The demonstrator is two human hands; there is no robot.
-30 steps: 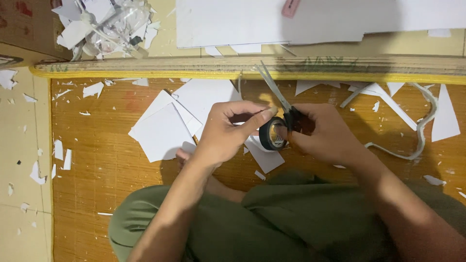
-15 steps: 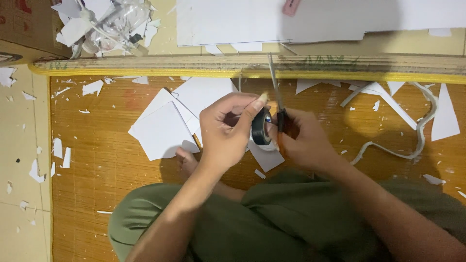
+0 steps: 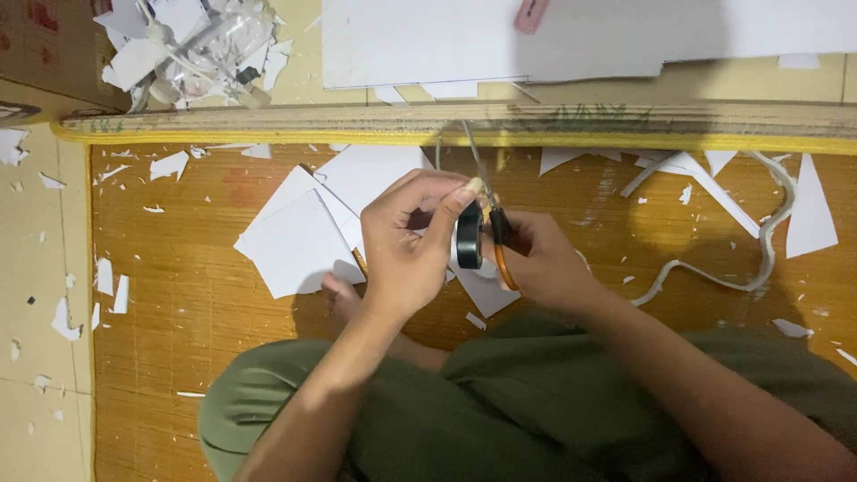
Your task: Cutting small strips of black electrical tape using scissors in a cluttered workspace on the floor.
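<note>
- I see a woven mat point(image 3: 205, 295) on the floor. It is golden brown, and the person sits on it with legs crossed in green trousers point(image 3: 500, 411).
- A long wooden strip with a yellow edge point(image 3: 625, 125) runs across the top of the mat.
- Pale floor tiles point(image 3: 45, 268) lie on the left, with small white paper bits on them.
- White paper sheets point(image 3: 303, 232) lie on the mat, just left of the hands. More white scraps and a long curly paper strip point(image 3: 759, 259) lie on the right.
- A big white sheet point(image 3: 464, 40) lies past the wooden strip, with a small pink thing point(image 3: 530, 14) on it.
- A pile of clear plastic and white scraps point(image 3: 192, 45) sits at the top left, next to a brown box point(image 3: 45, 45).
- The left hand point(image 3: 412, 241) is closed around a black roll of tape point(image 3: 469, 235). The roll is in the middle, above the lap, between both hands.
- The right hand point(image 3: 544, 263) is closed on scissors with orange handles point(image 3: 495, 232). The blades point up toward the wooden strip, right beside the roll.
- I cannot tell if the blades touch the tape, as the fingers hide that spot.
- A bare foot point(image 3: 339, 295) peeks out under the left wrist. The box and the big sheet are cut off at the top.
</note>
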